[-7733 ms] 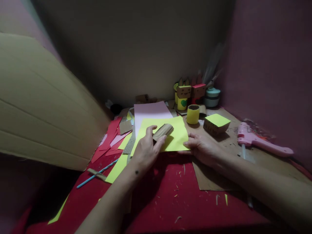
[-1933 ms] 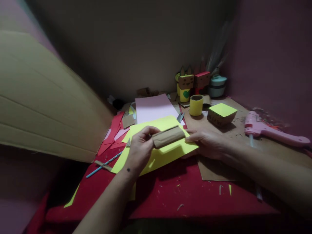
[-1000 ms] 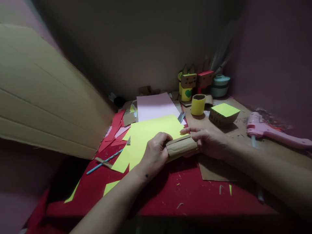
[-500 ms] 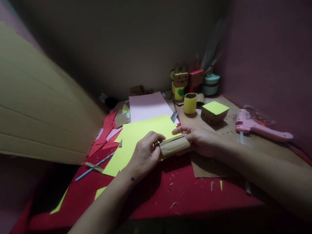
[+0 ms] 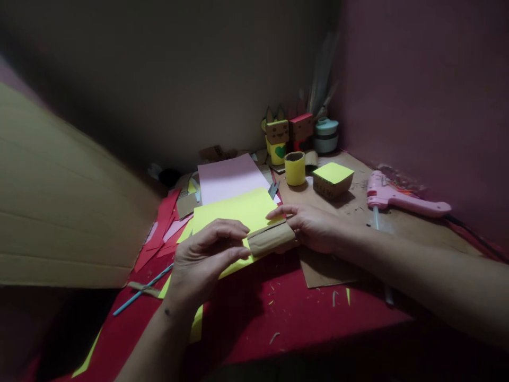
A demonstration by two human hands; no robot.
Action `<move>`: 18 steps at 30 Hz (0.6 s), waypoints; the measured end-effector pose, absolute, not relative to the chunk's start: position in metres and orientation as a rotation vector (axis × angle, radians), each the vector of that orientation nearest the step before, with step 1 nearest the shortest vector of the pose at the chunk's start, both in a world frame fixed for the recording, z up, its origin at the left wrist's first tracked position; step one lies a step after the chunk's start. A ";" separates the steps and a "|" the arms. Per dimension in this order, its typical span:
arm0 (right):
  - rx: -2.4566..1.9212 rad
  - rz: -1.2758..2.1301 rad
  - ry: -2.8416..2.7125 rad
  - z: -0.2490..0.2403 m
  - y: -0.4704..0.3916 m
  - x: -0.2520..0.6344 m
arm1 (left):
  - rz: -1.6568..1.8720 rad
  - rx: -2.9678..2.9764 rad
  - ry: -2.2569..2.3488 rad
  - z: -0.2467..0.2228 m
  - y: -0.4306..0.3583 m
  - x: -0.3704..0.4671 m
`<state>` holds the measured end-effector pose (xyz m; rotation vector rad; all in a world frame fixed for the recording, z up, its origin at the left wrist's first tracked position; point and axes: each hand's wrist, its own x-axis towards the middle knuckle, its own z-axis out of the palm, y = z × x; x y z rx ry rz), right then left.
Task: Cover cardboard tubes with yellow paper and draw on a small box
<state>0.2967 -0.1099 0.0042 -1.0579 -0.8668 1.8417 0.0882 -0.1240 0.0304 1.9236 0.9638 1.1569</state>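
A bent strip of brown cardboard (image 5: 272, 239) is held above the table, its flat outer face toward me. My right hand (image 5: 314, 225) grips its right end, the index finger stretched along the top and the other fingers partly hidden behind. At the left end, my left hand (image 5: 212, 257) has its thumb and fingers spread apart, the tips close to the cardboard's edge; whether they touch it I cannot tell. Beneath both hands lies a yellow paper sheet (image 5: 246, 204). Scissors (image 5: 273, 190) rest by its upper right corner, their blades showing.
A pink sheet (image 5: 226, 175) lies behind. Right of it stand a yellow-wrapped tube (image 5: 295, 172), a yellow-topped cardboard box (image 5: 333, 180) and a pink glue gun (image 5: 405, 196). Decorated cardboard figures (image 5: 277, 135) stand at the back. Left are red paper scraps (image 5: 163, 223) and a blue stick (image 5: 143, 289).
My left hand has let go of the cardboard's left end, drawn back left and spread its fingers. The right hand keeps its hold. The whole view has shifted slightly.
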 end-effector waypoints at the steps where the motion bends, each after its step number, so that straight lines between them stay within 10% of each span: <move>1: -1.060 1.835 -0.869 0.004 -0.110 0.297 | 1.134 1.888 0.907 0.032 -0.125 0.087; 18: -1.056 1.625 -1.013 0.003 -0.111 0.294 | 1.097 1.545 1.024 0.029 -0.117 0.080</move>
